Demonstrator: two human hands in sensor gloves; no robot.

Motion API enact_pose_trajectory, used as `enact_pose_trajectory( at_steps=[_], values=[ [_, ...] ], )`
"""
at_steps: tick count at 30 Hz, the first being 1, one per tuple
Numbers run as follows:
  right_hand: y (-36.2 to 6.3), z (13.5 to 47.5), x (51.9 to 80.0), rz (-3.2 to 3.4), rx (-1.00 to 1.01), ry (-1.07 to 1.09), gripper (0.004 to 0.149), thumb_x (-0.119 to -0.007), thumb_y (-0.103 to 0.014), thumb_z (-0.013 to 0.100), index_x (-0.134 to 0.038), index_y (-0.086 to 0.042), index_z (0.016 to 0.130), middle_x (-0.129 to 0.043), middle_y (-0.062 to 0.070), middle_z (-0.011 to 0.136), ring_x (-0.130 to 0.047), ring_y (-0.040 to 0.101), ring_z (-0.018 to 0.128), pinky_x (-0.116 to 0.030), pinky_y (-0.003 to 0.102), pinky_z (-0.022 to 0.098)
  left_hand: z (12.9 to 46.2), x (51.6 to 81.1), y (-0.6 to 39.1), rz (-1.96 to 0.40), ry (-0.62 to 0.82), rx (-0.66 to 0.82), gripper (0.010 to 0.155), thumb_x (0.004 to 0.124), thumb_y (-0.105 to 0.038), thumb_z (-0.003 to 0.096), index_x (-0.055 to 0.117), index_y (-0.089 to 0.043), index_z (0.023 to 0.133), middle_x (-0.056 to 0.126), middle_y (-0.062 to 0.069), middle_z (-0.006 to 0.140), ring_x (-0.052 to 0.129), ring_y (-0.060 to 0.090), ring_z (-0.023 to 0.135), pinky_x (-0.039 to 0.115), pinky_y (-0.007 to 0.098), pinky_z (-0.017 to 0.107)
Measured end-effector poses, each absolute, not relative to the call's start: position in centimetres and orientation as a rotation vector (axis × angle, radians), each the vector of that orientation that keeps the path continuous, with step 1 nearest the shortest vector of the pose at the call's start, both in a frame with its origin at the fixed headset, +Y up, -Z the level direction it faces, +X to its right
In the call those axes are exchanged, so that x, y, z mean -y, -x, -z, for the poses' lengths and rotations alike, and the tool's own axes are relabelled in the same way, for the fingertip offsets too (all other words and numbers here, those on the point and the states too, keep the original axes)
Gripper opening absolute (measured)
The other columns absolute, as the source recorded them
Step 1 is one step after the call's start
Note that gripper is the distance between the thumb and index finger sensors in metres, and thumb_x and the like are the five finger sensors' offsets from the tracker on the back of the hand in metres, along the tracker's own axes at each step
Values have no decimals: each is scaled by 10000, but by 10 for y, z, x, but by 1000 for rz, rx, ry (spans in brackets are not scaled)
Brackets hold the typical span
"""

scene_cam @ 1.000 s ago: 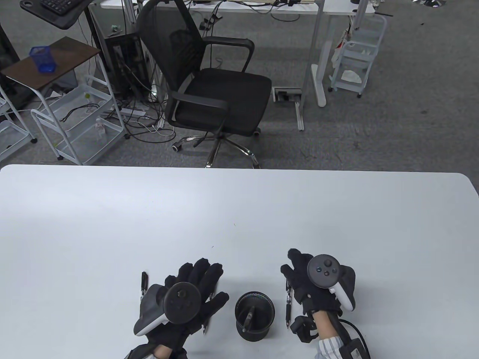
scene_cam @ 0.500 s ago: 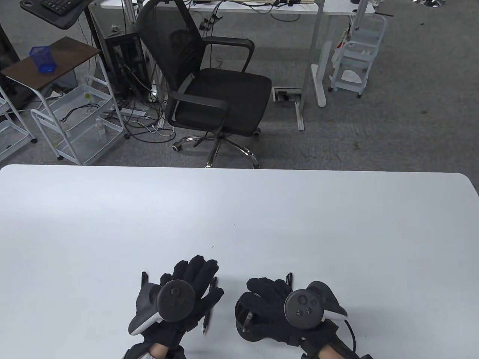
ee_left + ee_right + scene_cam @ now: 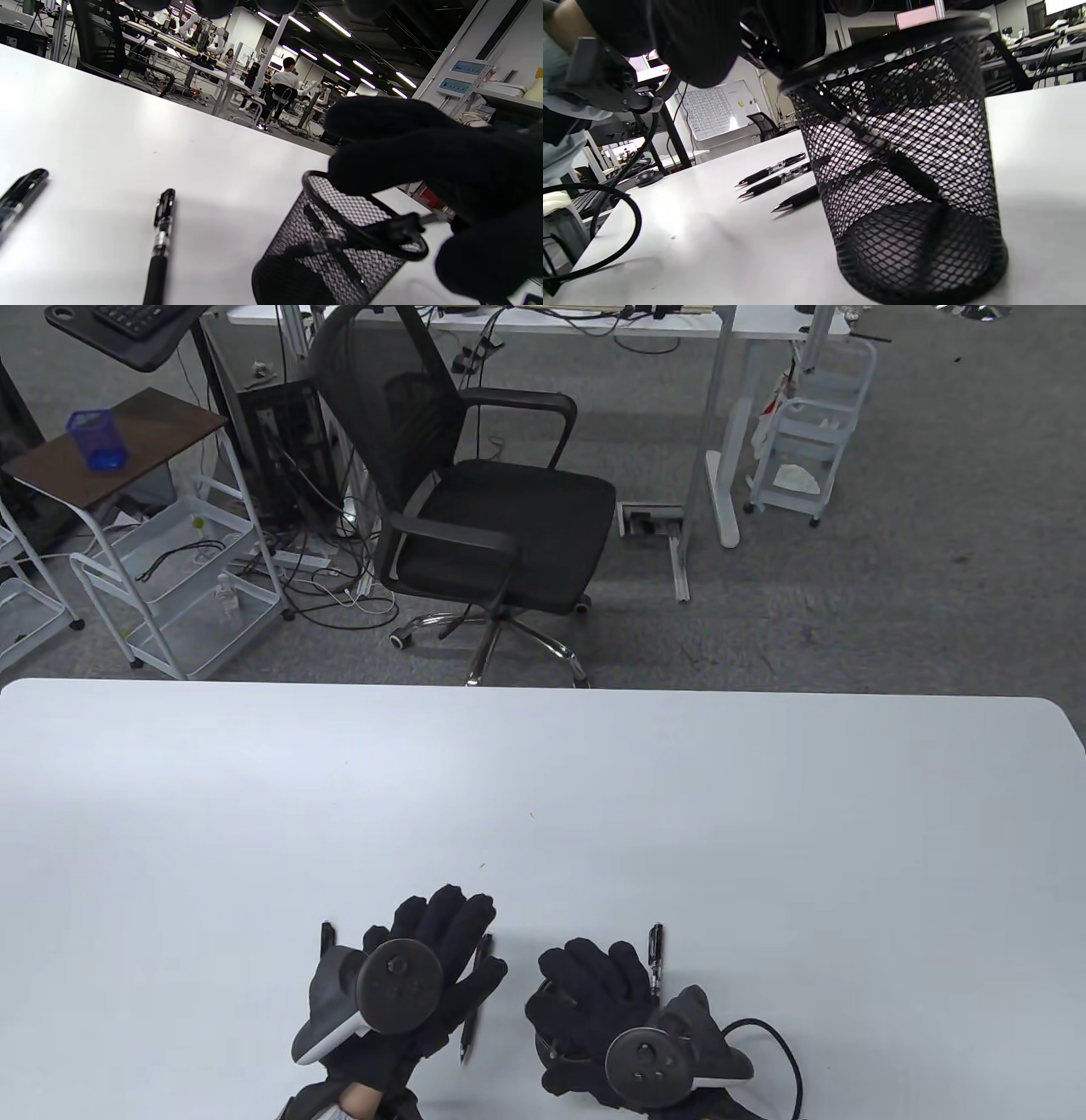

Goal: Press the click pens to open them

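A black mesh pen cup (image 3: 339, 254) stands near the table's front edge, with one black click pen (image 3: 882, 148) leaning inside it. My right hand (image 3: 585, 984) covers the cup from above, and its fingers (image 3: 424, 169) curl at the rim and pinch the pen's top end. My left hand (image 3: 433, 933) lies flat on the table left of the cup, fingers straight, over a second pen (image 3: 469, 1027). A third pen (image 3: 327, 937) shows at the left hand's outer side. Another pen (image 3: 655, 954) lies just right of the right hand.
The white table (image 3: 543, 780) stretches wide beyond the hands. A black cable (image 3: 785, 1056) loops from my right wrist onto the table at the front right. Behind the far edge stand an office chair (image 3: 501, 517) and white wire carts (image 3: 170, 585).
My right hand swung left from beside the cup to over it and curled its fingers onto the pen inside. The left hand drew back slightly and stayed flat.
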State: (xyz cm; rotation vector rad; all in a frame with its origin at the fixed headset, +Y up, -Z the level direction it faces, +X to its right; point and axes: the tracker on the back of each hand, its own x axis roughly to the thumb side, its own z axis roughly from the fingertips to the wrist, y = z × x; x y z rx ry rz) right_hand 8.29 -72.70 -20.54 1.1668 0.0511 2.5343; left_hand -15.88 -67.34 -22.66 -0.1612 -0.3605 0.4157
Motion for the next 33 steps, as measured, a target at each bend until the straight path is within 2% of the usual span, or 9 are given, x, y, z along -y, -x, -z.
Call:
enact_pose_trajectory(
  at_steps=[8,15,33],
  values=[
    [-85,200,730,-2561,57,-1139,632,-838,-417,557,-798,46,986,-477,269,1193,-353,551,1056,-221,750,695,227,674,159,-418,162,361,660,519,-564,725,358,-234,1274,329,226,1318,354,621,1147,344,839,723],
    [-81,196,734,-2577,136,-1123,611,-836,-410,564,-813,55,959,-529,258,1178,-422,566,1031,-257,775,673,227,674,159,-419,164,363,661,521,-564,725,362,-232,1274,333,225,1318,354,620,1147,344,839,723],
    [-82,195,733,-2567,173,-1105,534,-815,-359,593,-837,54,932,-612,241,1146,-494,550,1018,-289,782,662,228,675,158,-418,170,362,663,523,-565,723,356,-234,1273,337,228,1318,354,621,1147,344,839,722]
  ],
)
